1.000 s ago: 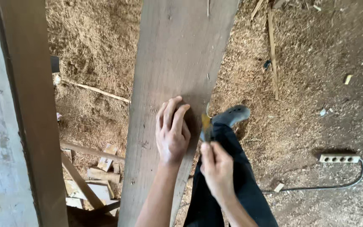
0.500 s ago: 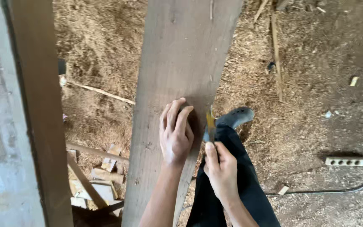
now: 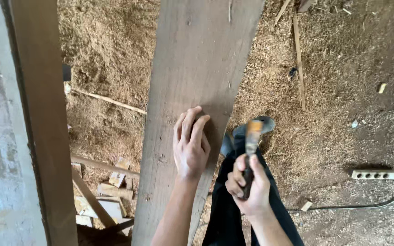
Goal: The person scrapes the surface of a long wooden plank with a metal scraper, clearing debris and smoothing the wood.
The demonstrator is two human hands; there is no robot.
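Head camera view: a wide, weathered brown wooden plank (image 3: 197, 91) is steadied by the left hand (image 3: 190, 145), laid flat with fingers spread near its right edge, while the right hand (image 3: 248, 184) is closed around the dark handle of a blurred, orange-tipped tool (image 3: 253, 136) held upright just beside that edge, above a dark trouser leg (image 3: 226, 214). Compared with half a second earlier, the tool is seen drawn away from the plank edge, the left hand's placement unchanged. A white power strip (image 3: 374, 174) is seen well apart on the sawdust-covered floor (image 3: 338, 114).
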